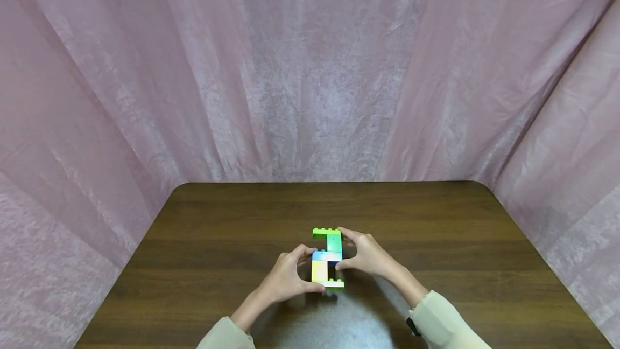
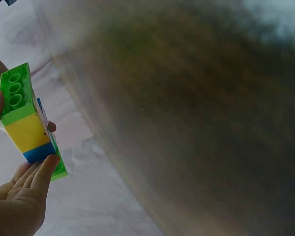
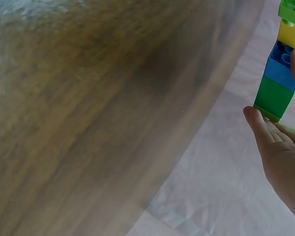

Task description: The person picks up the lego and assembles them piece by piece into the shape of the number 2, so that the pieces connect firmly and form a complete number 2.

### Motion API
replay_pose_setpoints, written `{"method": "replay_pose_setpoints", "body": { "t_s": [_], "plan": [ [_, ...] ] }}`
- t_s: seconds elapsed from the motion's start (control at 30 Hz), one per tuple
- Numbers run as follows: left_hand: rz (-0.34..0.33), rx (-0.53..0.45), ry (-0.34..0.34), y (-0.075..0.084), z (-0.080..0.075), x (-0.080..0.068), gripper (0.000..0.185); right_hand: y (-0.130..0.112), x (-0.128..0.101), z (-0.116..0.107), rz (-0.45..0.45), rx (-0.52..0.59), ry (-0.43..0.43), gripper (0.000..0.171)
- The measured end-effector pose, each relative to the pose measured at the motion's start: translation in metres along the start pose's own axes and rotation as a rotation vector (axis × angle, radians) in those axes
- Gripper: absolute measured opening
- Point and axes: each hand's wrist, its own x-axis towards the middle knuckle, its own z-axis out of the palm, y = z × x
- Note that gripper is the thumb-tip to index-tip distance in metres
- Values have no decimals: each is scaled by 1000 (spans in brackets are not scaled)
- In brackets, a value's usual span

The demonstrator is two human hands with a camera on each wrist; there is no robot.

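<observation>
Brick stack point(image 1: 328, 258) is pinched betw. both grips, long axis upright: left hand point(image 1: 286, 276) low, right hand point(image 1: 369, 256) higher, above surface point(image 1: 436, 230).

The table point(image 1: 218, 220) has a dark brown wood-grain top with a smooth, semi-gloss finish; a pale patch of reflected light lies on it at the near edge. The toy brick stack point(image 1: 327, 258) held over it between the left hand point(image 1: 286, 279) and the right hand point(image 1: 369, 255) is hard moulded plastic, smooth and slightly shiny, in green, yellow and blue, with round studs and hollow tubes on its faces. The backdrop curtain point(image 1: 310, 69) on the far side and both flanks is thin pink cloth, creased and crinkled, with a faint crushed sheen. The sleeves point(image 1: 445, 322) are pale, matt, soft-looking fabric.
</observation>
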Motion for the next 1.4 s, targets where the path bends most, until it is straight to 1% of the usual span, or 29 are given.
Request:
{"method": "replay_pose_setpoints", "body": {
  "t_s": [0.13, 0.27, 0.33, 0.4, 0.57, 0.67, 0.77, 0.93, 1.17, 1.3, 1.4],
  "plan": [
    [-16, 18, -9, -3, 3, -1, 63, 3, 2, 5, 18, -16, -13, 86],
    [-31, 33, -13, -6, 5, 1, 64, 5, 3, 7, 33, -16, -16, 86],
    [-42, 43, -23, -6, 7, 2, 63, 6, 4, 8, 41, -15, -13, 85],
    [-57, 65, -42, -7, 7, 3, 62, 6, 4, 9, 52, -40, -11, 85],
    [-129, 150, -85, -4, 10, 3, 62, 6, 4, 12, 75, -137, -18, 85],
    [-176, 192, -102, -3, 11, 3, 62, 6, 4, 14, 85, -149, -23, 84],
    [-203, 216, -124, -4, 11, 3, 62, 6, 5, 16, 104, -145, -35, 82],
    [-212, 202, -148, -4, 12, 4, 61, 6, 7, 17, 126, -154, -56, 81],
    [-240, 164, -180, -4, 11, 3, 63, 8, 7, 20, 141, -175, -60, 81],
    [-239, 170, -187, -5, 11, 4, 64, 6, 7, 21, 156, -179, -73, 81],
    [-238, 177, -194, -5, 10, 4, 65, 5, 6, 21, 174, -177, -90, 84]
  ]
}}
